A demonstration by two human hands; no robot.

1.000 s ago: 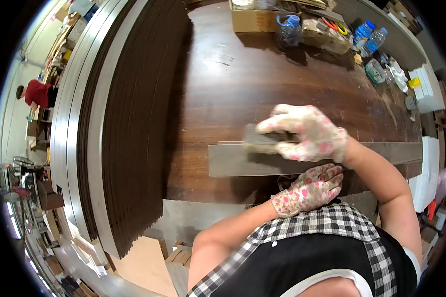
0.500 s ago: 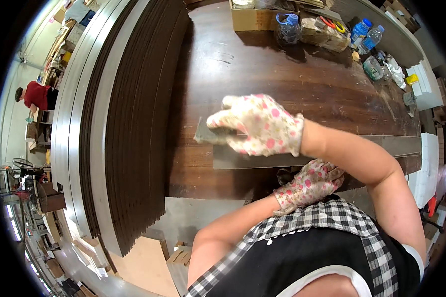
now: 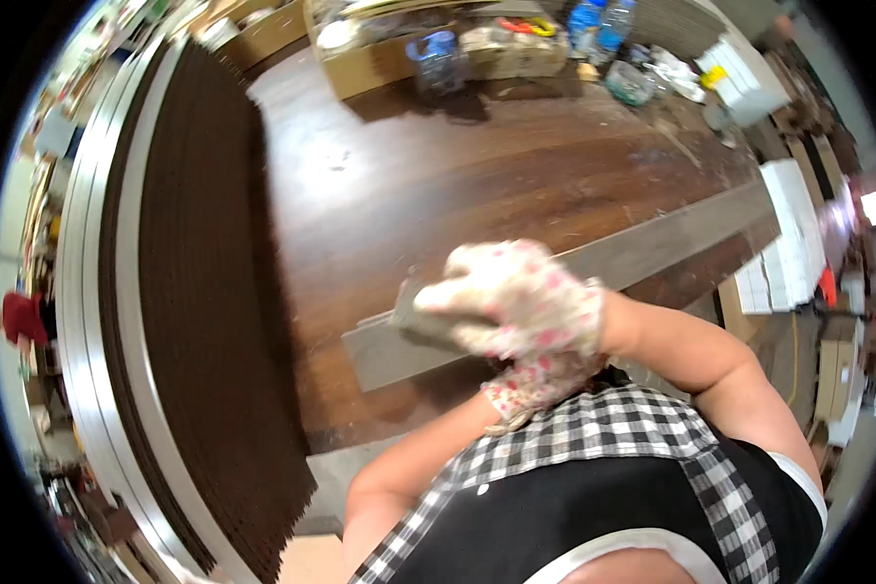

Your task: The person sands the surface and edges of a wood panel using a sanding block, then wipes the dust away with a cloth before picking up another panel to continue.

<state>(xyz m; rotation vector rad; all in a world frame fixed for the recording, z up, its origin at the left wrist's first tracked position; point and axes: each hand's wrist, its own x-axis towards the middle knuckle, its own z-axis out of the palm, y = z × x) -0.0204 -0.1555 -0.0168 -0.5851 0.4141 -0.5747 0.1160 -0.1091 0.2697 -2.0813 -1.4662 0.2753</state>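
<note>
A long, flat grey strip (image 3: 672, 234) lies aslant across the brown table. Over its left part, my right hand (image 3: 521, 297), in a white glove with pink flowers, is closed round a grey cloth-like piece (image 3: 409, 316). Motion blurs this hand, and most of the piece is covered by the fingers. My left hand (image 3: 540, 384), in a matching glove, is close to my waist at the table's near edge. The right hand covers part of it, so its fingers cannot be made out.
A tall stack of dark, grey-edged boards (image 3: 204, 273) borders the table (image 3: 380, 214) on the left. Along the back are a cardboard box (image 3: 370, 68), a dark jug (image 3: 438, 63), scissors (image 3: 530, 26) and blue-capped bottles (image 3: 613, 27). White foam blocks (image 3: 788, 243) stand at the right.
The view has turned, so the strip now slants down toward the left. My right hand has come nearer my body with the grey piece and now overlaps my left hand.
</note>
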